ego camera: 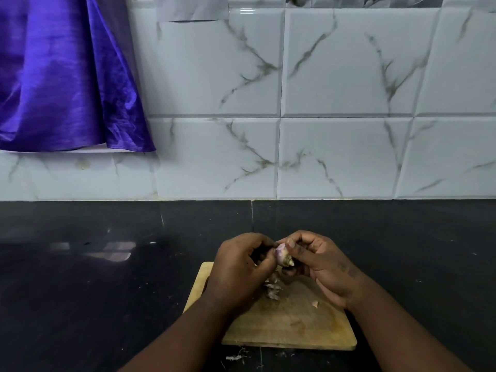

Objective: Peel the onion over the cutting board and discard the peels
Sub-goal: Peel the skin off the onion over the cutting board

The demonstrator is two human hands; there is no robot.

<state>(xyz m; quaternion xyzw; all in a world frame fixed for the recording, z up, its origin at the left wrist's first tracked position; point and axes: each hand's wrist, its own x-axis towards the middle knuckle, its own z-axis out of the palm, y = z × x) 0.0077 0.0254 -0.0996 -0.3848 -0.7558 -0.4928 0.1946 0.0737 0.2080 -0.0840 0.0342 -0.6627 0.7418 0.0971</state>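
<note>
Both hands meet above the far end of the cutting board (295,326), with a small onion (281,255) held between them, clear of the wood. The right hand (315,260) grips the onion. Its fingers curl closely round the far side and its thumb is pressed against the pale, purple-tinged flesh, with the rooty end poking out toward the board's near edge. The left hand (239,267) is also tightly curled, its thumb and fingertips pinching at the onion's left side. Whether they hold loose skin or the bulb itself cannot be told, since the hand's back hides the contact.

Directly under the hands a small heap of peels (272,289) lies on the board, and a single scrap (315,304) sits apart toward its right side. A few wispy bits (236,357) lie on the black countertop (107,291), just off the board's near edge. Behind the board rises a marbled tile wall (335,89), and a purple cloth (61,76) hangs far off to the board's left.
</note>
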